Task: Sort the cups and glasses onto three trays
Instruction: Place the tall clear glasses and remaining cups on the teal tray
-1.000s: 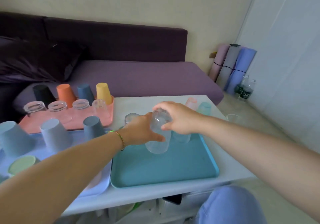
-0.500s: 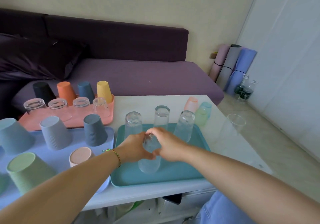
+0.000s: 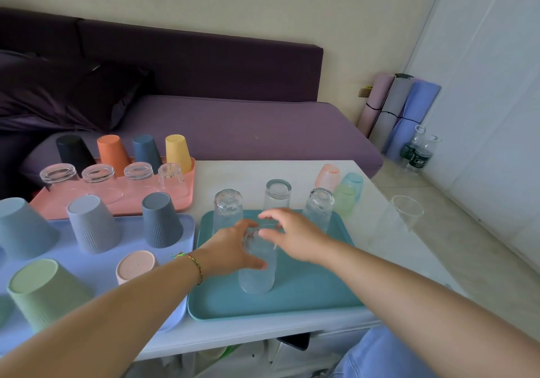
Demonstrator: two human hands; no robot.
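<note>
A tall clear glass (image 3: pixel 257 269) stands upside down on the teal tray (image 3: pixel 309 293). My left hand (image 3: pixel 230 250) curls round its left side, thumb on the front. My right hand (image 3: pixel 293 233) hovers just right of its top with fingers spread, holding nothing. Three more tall glasses (image 3: pixel 277 195) stand inverted along the tray's back. The lilac tray (image 3: pixel 131 246) holds several inverted plastic cups. The pink tray (image 3: pixel 131 206) carries short glasses and coloured cups.
Three pastel cups (image 3: pixel 344 190) sit inverted on the white table behind the teal tray. A clear upright glass (image 3: pixel 406 211) stands near the table's right edge. A purple sofa runs behind the table; rolled mats and water bottles are at the right wall.
The tall glass came down onto the front of the teal tray. My right hand let go of its top and opened. The view tilted down and closer.
</note>
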